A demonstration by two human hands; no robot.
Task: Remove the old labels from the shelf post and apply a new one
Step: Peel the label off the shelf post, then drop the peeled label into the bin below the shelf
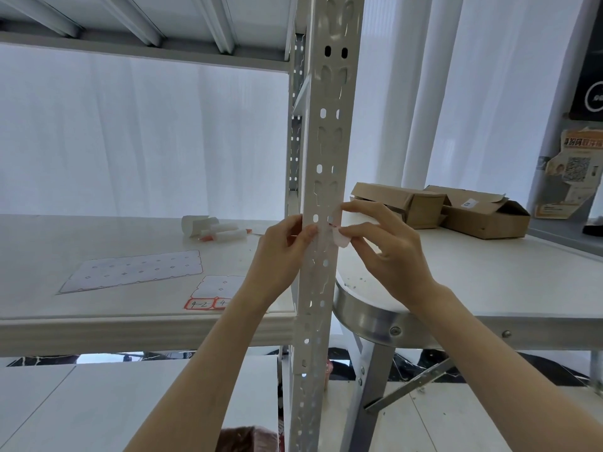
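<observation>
Head view: the shelf post (321, 164) stands mid-frame. The left hand (280, 249) grips its edge, and the right hand (385, 246) has its fingers pinched on a half-peeled label (340, 235) curling off the post's right side. A hasty pull could tear the label, leaving scraps stuck.

Two bare forearms reached up from 7 and 5 o'clock, meeting at centre. The left grip (280, 246) curled its fingers on the shelf post (323, 141), thumb tip pressed to its face. At its 3 o'clock, the right grip (385, 252) pinched a label (341, 238) between thumb and forefinger.
</observation>
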